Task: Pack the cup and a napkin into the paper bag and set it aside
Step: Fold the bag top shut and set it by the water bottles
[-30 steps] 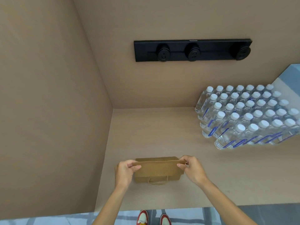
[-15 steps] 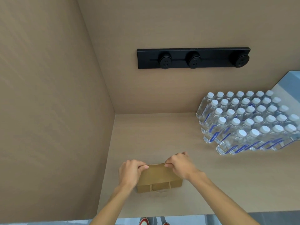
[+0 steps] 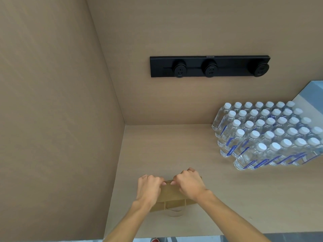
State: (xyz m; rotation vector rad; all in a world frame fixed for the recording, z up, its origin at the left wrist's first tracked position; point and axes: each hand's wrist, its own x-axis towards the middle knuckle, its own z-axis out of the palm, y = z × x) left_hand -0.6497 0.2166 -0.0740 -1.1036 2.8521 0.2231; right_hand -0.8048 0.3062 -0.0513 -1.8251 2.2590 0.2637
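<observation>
both fists (image 3: 150, 186) (image 3: 189, 183) pinch creased brown paper bag (image 3: 170, 193).

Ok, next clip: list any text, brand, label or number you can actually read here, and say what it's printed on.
Nothing can be read in this frame.
Black socket strip on the back wall: small pale brand mark at its top edge, too small to read.
Water bottles at the right: blue labels with white print, blurred beyond reading.
Paper bag, gripped at its top edge by the left hand and right hand: no print visible.
</observation>
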